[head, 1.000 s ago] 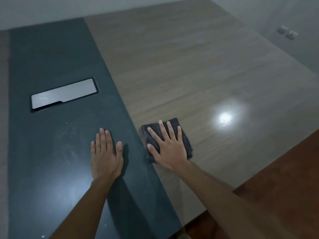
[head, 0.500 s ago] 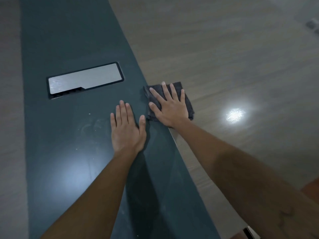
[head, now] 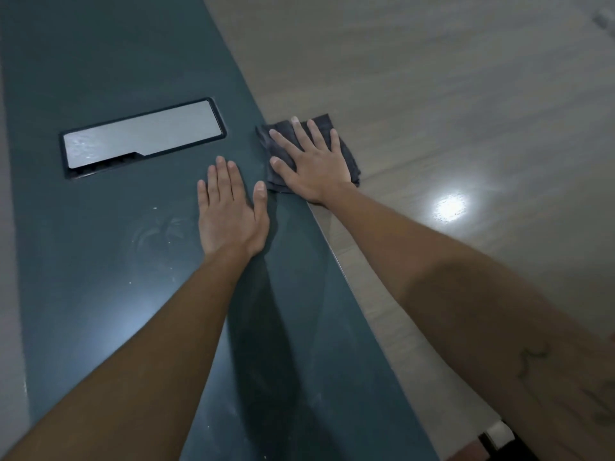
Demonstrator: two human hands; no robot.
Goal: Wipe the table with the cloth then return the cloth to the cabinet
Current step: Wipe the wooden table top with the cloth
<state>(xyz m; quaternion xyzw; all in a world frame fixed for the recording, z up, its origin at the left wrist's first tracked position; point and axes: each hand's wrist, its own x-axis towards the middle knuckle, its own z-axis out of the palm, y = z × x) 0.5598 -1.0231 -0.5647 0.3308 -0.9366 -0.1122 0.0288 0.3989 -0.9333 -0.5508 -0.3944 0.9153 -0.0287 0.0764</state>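
Desk (head: 432,78) fills nearly the whole head view, its top split lengthwise into a dark teal strip (head: 100,294) on the left and a pale wood-grain surface on the right. A bright round glare (head: 449,207) from a lamp sits on the wood part, to the right of the hands.

The cloth (head: 346,151), dark grey and folded into a rough square, lies flat on the desk right at the seam where the teal strip meets the wood; most of it rests on the wood side, with its left edge reaching onto the teal. The right hand (head: 312,164) lies palm down on top of the cloth, fingers straight and spread apart, pressing it to the surface; the fingertips reach almost to the cloth's far edge.

The left hand (head: 229,207) lies flat on the teal strip just beside the cloth, palm down, fingers straight and close together with the thumb held out toward the cloth's near left corner. It holds nothing.

A rectangular cable hatch (head: 143,136) with a brushed grey lid and a dark frame is set into the teal strip, beyond and left of the left hand. Faint smudges and a few pale specks (head: 154,207) mark the teal surface near that hand. Both bare forearms run in from the lower edge of the view.
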